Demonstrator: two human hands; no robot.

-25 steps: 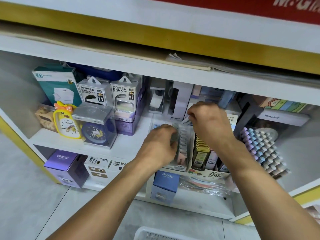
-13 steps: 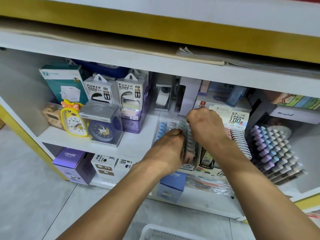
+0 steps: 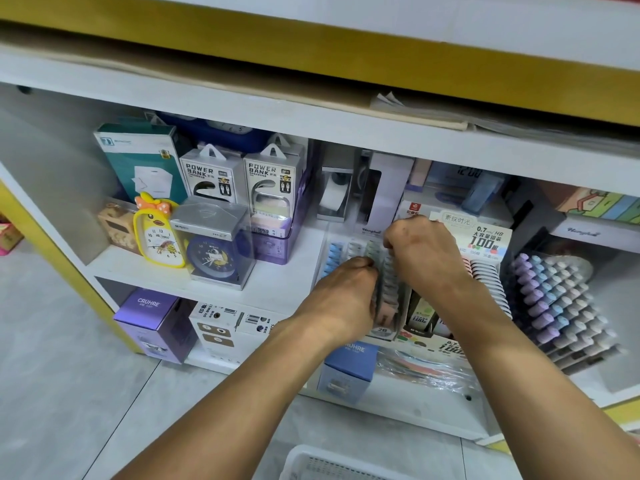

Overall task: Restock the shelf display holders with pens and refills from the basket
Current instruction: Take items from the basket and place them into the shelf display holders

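Note:
A clear display holder (image 3: 389, 332) on the white shelf (image 3: 277, 285) carries rows of pastel refill tubes (image 3: 371, 249). Both my hands work inside it. My left hand (image 3: 346, 296) has its fingers curled down among the tubes near the holder's middle. My right hand (image 3: 422, 251) is curled over the back rows, fingertips pinching into the tubes. What exactly each hand grips is hidden by the knuckles. A second holder (image 3: 485, 237) with a "0.7 HB 100" card stands just right. The white basket (image 3: 311, 462) shows at the bottom edge.
A rack of pastel pens (image 3: 557, 299) stands at the far right. Left on the shelf are a yellow duck clock (image 3: 157, 233), a boxed blue clock (image 3: 214, 247) and power bank boxes (image 3: 242, 178). Purple and blue boxes (image 3: 156, 323) sit on the lower shelf.
The camera has shifted slightly, revealing more of the holders. Both hands stay in the refill holder; the right hand has come forward a little over the back rows.

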